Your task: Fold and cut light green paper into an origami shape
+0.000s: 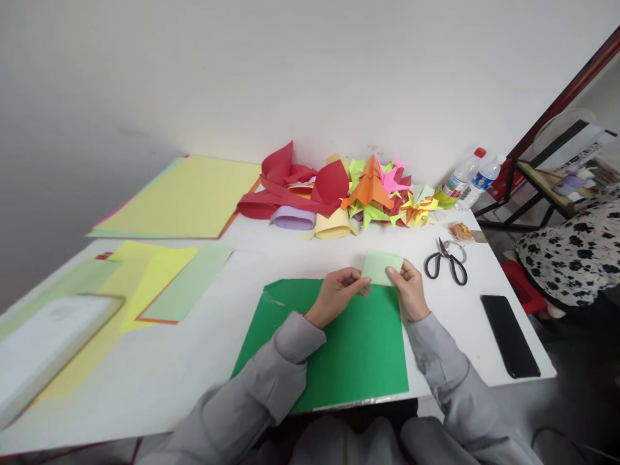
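Between my hands is a small pale green folded paper (pixel 381 267), held above the far edge of a large green sheet (pixel 358 349). My left hand (pixel 338 294) pinches its lower left corner with closed fingers. Thumb on the front face, my right hand (pixel 411 289) grips the right side of the same paper. Its fingers go behind the paper and are partly hidden. Black-handled scissors (pixel 445 263) lie to the right of my right hand.
Behind my hands sit orange folded paper (pixel 371 186) and red paper shapes (pixel 290 184). Two bottles (pixel 462 174) stand at the back right, a black phone (pixel 510 336) near the right edge. Yellow sheets (pixel 179 194) and a white box (pixel 53 342) lie left. A person in patterned clothing (pixel 571 258) is at right.
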The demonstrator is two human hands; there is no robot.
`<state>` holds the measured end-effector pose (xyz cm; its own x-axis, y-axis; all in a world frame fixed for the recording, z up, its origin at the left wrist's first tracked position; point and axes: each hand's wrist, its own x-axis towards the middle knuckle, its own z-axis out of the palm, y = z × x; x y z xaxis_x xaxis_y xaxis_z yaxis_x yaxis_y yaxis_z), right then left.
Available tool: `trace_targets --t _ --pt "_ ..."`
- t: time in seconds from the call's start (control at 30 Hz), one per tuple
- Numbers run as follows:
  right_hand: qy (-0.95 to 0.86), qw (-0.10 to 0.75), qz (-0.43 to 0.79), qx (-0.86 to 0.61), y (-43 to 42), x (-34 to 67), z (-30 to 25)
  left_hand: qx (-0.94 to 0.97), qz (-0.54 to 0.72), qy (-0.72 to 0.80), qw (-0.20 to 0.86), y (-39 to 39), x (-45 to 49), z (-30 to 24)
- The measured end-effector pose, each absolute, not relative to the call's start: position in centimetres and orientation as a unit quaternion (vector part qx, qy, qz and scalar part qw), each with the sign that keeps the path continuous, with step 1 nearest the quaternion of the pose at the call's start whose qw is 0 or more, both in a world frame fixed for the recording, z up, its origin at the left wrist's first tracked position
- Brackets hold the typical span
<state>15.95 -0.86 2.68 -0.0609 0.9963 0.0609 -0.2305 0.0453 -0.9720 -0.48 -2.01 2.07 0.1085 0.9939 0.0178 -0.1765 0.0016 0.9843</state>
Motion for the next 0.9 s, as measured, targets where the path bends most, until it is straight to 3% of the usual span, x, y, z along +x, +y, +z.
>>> trace_targets --t 0.3,0.5,0.9 --pt "-0.542 0.604 0.387 -0.437 -0.61 16.52 2.79 0.552 0.476 0.449 0.517 -2.15 -0.92 2.78" --pt "-0.522 0.585 0.384 -0.488 -1.28 16.41 3.31 0.601 0.513 0.443 0.424 -2.04 -1.15 2.58" --pt "-0.505 0.578 0.393 -0.506 -1.40 16.41 3.44 0.535 0.466 0.442 0.549 -2.65 -0.85 2.83"
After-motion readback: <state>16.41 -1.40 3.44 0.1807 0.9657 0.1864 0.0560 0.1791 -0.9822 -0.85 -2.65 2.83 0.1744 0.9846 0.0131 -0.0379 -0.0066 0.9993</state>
